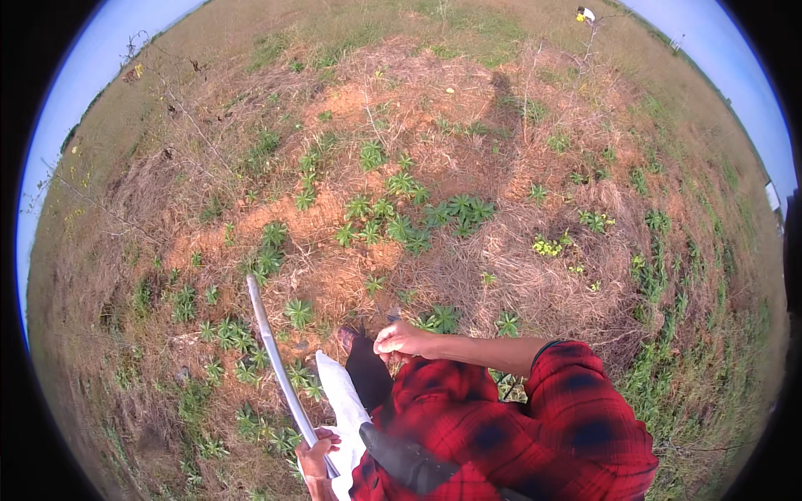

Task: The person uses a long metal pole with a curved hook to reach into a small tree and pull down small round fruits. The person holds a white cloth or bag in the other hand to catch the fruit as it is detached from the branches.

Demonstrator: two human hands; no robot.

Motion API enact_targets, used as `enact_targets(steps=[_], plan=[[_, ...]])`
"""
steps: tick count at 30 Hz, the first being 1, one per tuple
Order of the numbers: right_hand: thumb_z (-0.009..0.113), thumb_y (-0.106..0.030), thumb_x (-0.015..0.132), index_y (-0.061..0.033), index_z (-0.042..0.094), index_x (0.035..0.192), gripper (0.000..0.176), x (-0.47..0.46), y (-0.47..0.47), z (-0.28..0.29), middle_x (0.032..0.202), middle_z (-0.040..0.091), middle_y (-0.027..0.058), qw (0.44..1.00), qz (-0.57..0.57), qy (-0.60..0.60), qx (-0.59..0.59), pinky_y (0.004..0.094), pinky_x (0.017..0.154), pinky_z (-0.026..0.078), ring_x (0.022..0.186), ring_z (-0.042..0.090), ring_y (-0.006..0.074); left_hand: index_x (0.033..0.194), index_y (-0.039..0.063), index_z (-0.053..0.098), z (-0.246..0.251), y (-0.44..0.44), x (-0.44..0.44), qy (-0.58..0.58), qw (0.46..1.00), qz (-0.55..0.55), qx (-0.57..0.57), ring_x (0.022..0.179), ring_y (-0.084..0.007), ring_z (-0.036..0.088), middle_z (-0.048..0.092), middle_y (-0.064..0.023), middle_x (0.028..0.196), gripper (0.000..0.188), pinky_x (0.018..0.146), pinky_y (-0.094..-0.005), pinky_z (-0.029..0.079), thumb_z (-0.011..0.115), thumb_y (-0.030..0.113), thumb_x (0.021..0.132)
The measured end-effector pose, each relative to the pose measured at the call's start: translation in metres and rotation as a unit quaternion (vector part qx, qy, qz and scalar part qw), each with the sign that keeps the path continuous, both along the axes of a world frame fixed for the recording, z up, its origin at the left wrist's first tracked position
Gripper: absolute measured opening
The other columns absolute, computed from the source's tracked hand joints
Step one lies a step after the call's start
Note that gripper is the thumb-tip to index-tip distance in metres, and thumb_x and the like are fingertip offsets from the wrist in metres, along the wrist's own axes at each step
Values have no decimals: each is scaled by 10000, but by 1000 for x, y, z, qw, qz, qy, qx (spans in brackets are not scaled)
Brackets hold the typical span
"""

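My left hand (318, 452), low in the view, is closed around a long, slightly bent metal pole (280, 366) that slants up and to the left over the ground. Beside that hand hangs a white cloth bag (341, 394), with a dark strap (407, 460) running across the red and black checked shirt. My right hand (401, 342) is in front of the body with its fingers curled together; whether something small is between them cannot be told. Below it shows a dark trouser leg (368, 372).
Dry grass and reddish soil carry low leafy green plants (463, 213). Thin, nearly bare stems (194, 122) rise at the left, and another (589, 47) at the upper right. Far off there, a person in a white top (586, 14) is bent over.
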State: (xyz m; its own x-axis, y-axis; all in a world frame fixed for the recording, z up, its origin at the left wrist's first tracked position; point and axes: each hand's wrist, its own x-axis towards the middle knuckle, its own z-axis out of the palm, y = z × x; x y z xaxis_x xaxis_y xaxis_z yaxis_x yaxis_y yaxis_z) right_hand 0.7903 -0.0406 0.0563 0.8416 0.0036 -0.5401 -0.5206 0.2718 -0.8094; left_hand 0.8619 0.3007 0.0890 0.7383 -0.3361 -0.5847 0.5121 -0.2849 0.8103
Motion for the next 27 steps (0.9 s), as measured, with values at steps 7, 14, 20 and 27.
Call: enact_targets(steps=[7, 14, 20, 27], plan=[[542, -146, 875, -27, 623, 936, 156, 100, 3, -30, 716, 611, 10, 992, -8, 124, 4, 198, 419, 404, 510, 509, 50, 744, 12, 616, 12, -65, 132, -99, 972, -214, 10, 594, -92, 527, 585, -24, 632, 144, 542, -254, 411, 593, 140, 683], [541, -180, 895, -11, 597, 1000, 206, 268, 13, -23, 781, 614, 42, 985, 156, 68, -19, 216, 463, 422, 596, 544, 73, 848, 13, 629, 24, -88, 259, -68, 934, -335, 110, 666, -159, 573, 600, -77, 687, 261, 639, -316, 466, 621, 200, 667], [552, -137, 865, -4, 613, 996, 196, 319, -33, 3, 772, 631, 44, 961, 125, 138, -204, 216, 479, 452, 591, 558, 80, 984, 46, 646, 46, -84, 333, -101, 889, -418, 155, 885, -354, 619, 650, -207, 870, 410, 834, -420, 452, 582, 341, 707], [560, -131, 845, 5, 641, 926, 179, 336, -55, -14, 746, 647, 51, 949, 130, 74, -278, 259, 606, 483, 622, 584, 119, 962, 47, 644, 50, -70, 388, -98, 881, -438, 148, 878, -366, 613, 646, -202, 849, 416, 831, -422, 448, 554, 363, 708]])
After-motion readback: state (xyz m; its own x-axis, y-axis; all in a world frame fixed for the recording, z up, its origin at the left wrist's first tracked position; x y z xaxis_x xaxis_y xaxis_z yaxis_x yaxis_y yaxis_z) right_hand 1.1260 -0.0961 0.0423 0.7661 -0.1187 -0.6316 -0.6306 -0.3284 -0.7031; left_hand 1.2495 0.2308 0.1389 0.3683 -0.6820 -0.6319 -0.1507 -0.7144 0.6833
